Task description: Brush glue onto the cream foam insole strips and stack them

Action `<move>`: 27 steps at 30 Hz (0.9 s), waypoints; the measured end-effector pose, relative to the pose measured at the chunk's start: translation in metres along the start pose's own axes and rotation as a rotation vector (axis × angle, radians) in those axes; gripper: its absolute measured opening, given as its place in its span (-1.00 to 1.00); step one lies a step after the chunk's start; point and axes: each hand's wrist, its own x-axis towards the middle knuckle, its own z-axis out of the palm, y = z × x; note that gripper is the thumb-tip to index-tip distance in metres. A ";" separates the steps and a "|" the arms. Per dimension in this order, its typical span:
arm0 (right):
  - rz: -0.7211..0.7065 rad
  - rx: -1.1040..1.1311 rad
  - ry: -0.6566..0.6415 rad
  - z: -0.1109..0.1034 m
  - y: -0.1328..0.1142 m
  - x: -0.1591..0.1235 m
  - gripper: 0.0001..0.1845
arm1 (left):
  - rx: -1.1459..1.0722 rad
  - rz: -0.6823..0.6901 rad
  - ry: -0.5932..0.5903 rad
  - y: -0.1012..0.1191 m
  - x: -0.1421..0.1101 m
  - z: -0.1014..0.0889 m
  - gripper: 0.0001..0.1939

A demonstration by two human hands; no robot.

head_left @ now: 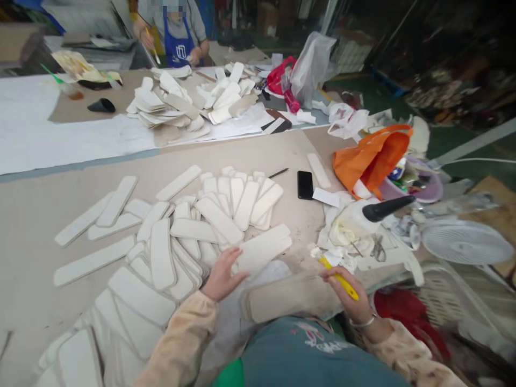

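Note:
My left hand [223, 274] has its thumb and fingers apart, at the left end of a pale flat strip [266, 247] with rounded corners. Whether the fingertips touch that strip, I cannot tell. In my right hand [350, 298] is a yellow-handled brush [341, 279], its head whitish and smeared. Between my hands, close to my body, lies a beige-grey padded piece [286, 298]. Many similar pale strips [161, 252] spread in an overlapping heap to the left of my left hand and beyond it.
Right of the heap are a phone [305, 185], a dark pen [278, 172], a white tub [350, 228] with a black-handled tool [387, 208], scissors [378, 248], an orange bag [373, 158] and a white fan [467, 242]. Across the table, a co-worker [177, 37] holds a brush beside more strips [173, 102].

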 end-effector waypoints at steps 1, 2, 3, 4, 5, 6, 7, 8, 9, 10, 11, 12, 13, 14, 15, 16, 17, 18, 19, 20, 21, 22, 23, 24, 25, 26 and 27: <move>0.013 0.010 0.006 -0.006 0.001 -0.009 -0.83 | 0.026 -0.008 -0.059 0.006 -0.025 0.014 -0.33; 0.031 0.031 0.005 -0.010 0.001 -0.017 -0.82 | 0.052 -0.010 -0.097 0.011 -0.047 0.027 -0.25; 0.050 0.062 -0.008 -0.012 0.001 -0.025 -0.81 | 0.085 -0.009 -0.138 0.016 -0.064 0.039 -0.19; 0.070 0.098 -0.037 -0.012 0.000 -0.030 -0.81 | 0.128 -0.009 -0.161 0.019 -0.077 0.049 -0.14; 0.087 0.132 -0.084 -0.012 0.000 -0.035 -0.81 | 0.171 -0.012 -0.176 0.022 -0.087 0.059 -0.10; 0.099 0.161 -0.140 -0.012 0.000 -0.039 -0.80 | 0.215 -0.017 -0.187 0.024 -0.093 0.066 -0.08; 0.105 0.185 -0.200 -0.011 0.000 -0.042 -0.79 | 0.257 -0.025 -0.195 0.025 -0.097 0.073 -0.06; 0.110 0.206 -0.260 -0.010 0.001 -0.044 -0.78 | 0.294 -0.032 -0.206 0.025 -0.099 0.078 -0.05; 0.117 0.227 -0.310 -0.009 0.003 -0.046 -0.77 | 0.323 -0.038 -0.219 0.025 -0.099 0.081 -0.05; 0.130 0.253 -0.341 -0.009 0.005 -0.047 -0.76 | 0.346 -0.041 -0.232 0.025 -0.100 0.084 -0.07; 0.148 0.284 -0.359 -0.008 0.007 -0.049 -0.74 | 0.362 -0.041 -0.243 0.025 -0.100 0.086 -0.09; 0.172 0.317 -0.369 -0.008 0.010 -0.050 -0.72 | 0.373 -0.041 -0.248 0.024 -0.100 0.087 -0.12; 0.198 0.350 -0.366 -0.007 0.012 -0.051 -0.70 | 0.380 -0.040 -0.245 0.024 -0.100 0.088 -0.14; 0.224 0.380 -0.353 -0.006 0.015 -0.051 -0.68 | 0.384 -0.039 -0.235 0.023 -0.100 0.088 -0.16; 0.247 0.404 -0.340 -0.005 0.017 -0.052 -0.68 | 0.385 -0.038 -0.220 0.023 -0.101 0.089 -0.18; 0.264 0.421 -0.331 -0.004 0.018 -0.052 -0.68 | 0.381 -0.037 -0.202 0.023 -0.101 0.090 -0.18; 0.276 0.433 -0.331 -0.002 0.020 -0.052 -0.69 | 0.374 -0.037 -0.184 0.023 -0.102 0.090 -0.18; 0.280 0.442 -0.340 0.001 0.020 -0.052 -0.70 | 0.363 -0.037 -0.166 0.024 -0.102 0.091 -0.17; 0.272 0.450 -0.363 0.004 0.020 -0.051 -0.72 | 0.348 -0.039 -0.151 0.024 -0.103 0.092 -0.15; 0.255 0.454 -0.395 0.007 0.020 -0.051 -0.73 | 0.332 -0.041 -0.136 0.024 -0.104 0.092 -0.14; 0.229 0.454 -0.428 0.011 0.019 -0.050 -0.74 | 0.314 -0.041 -0.120 0.024 -0.105 0.093 -0.14; 0.197 0.448 -0.460 0.015 0.018 -0.049 -0.75 | 0.296 -0.036 -0.106 0.024 -0.106 0.093 -0.15; 0.166 0.436 -0.492 0.019 0.016 -0.048 -0.76 | 0.280 -0.027 -0.092 0.023 -0.107 0.094 -0.17; 0.138 0.417 -0.521 0.024 0.014 -0.047 -0.77 | 0.268 -0.016 -0.082 0.022 -0.109 0.094 -0.19; 0.114 0.393 -0.547 0.028 0.012 -0.046 -0.78 | 0.261 -0.007 -0.073 0.021 -0.110 0.094 -0.21; 0.092 0.368 -0.570 0.033 0.010 -0.045 -0.79 | 0.261 -0.002 -0.067 0.020 -0.112 0.094 -0.23; 0.070 0.345 -0.590 0.039 0.008 -0.045 -0.80 | 0.265 -0.003 -0.061 0.019 -0.113 0.094 -0.23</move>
